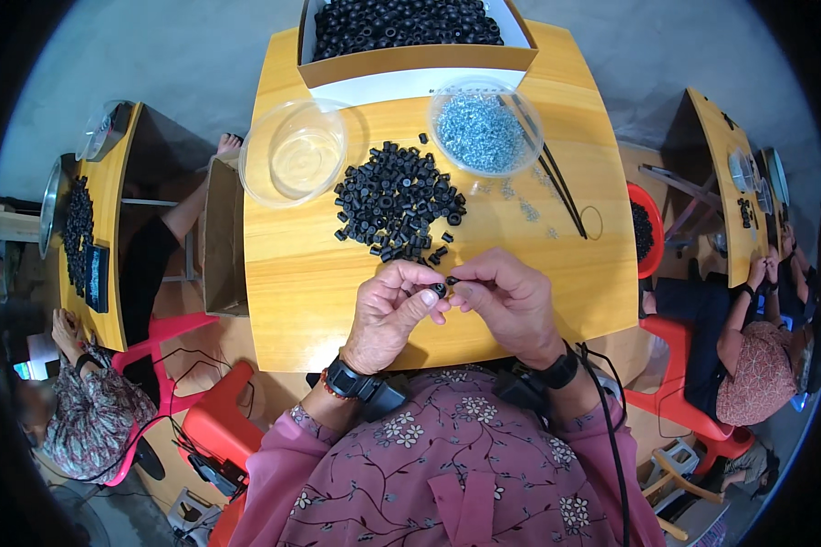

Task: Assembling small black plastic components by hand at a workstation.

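My left hand (389, 310) pinches a small black ring-shaped part (439, 290) between thumb and fingers. My right hand (511, 299) meets it fingertip to fingertip and holds a tiny dark piece (452, 280) against that part. Both hands hover over the near edge of the yellow wooden table (301, 273). Just beyond them lies a pile of the same black ring parts (399, 199). A clear bowl of small silvery screws (483, 130) stands behind the pile to the right. An empty clear bowl (294, 153) stands to the left.
A cardboard box full of black parts (401, 27) sits at the table's far edge. Thin black sticks (556, 182) and a rubber band (592, 221) lie at the right. An open carton (219, 237) hangs at the left side. Other people sit at tables left and right.
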The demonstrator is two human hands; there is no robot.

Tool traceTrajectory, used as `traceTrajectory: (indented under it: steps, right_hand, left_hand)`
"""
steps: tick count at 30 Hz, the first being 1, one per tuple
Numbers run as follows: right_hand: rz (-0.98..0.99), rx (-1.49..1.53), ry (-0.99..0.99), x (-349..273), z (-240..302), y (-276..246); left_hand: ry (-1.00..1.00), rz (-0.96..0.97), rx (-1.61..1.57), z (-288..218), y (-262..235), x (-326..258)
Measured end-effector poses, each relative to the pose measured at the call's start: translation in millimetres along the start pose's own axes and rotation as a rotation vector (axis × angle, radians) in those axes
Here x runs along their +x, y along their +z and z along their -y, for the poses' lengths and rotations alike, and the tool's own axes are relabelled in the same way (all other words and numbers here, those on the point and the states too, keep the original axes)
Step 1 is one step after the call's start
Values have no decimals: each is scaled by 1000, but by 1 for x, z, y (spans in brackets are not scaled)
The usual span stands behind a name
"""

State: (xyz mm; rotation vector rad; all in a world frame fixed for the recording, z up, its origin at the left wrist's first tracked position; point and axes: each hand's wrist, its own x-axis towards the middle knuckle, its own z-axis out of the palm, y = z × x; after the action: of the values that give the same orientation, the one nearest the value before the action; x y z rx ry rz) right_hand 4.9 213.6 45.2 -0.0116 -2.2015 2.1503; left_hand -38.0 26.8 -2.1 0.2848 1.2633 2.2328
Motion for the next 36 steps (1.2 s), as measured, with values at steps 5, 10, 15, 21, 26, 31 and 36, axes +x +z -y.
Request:
traceTrajectory:
  steps: [5, 10, 15, 21, 26, 31, 36]
  right_hand:
    - [50, -264, -188, 7, 6, -1]
    - [68, -303, -215, 9, 8, -2]
    - [95, -327, -233, 10, 11, -4]
    - [144, -381, -245, 12, 12, -8]
    - [218, -390, -223, 13, 16, -10]
    - [272, -480, -279, 15, 20, -12]
    - [302, -499, -250, 15, 23, -13]
  left_hand:
    - [4, -2, -29, 0, 1, 0]
    - [9, -2, -24, 2, -1, -1]
    - [8, -8, -19, 1, 0, -1]
    - [1, -25, -11, 1, 2, -1]
    - [3, -38, -5, 2, 3, -2]
    - [8, -44, 4, 2, 3, -3]
    - [32, -51, 27, 4, 5, -2]
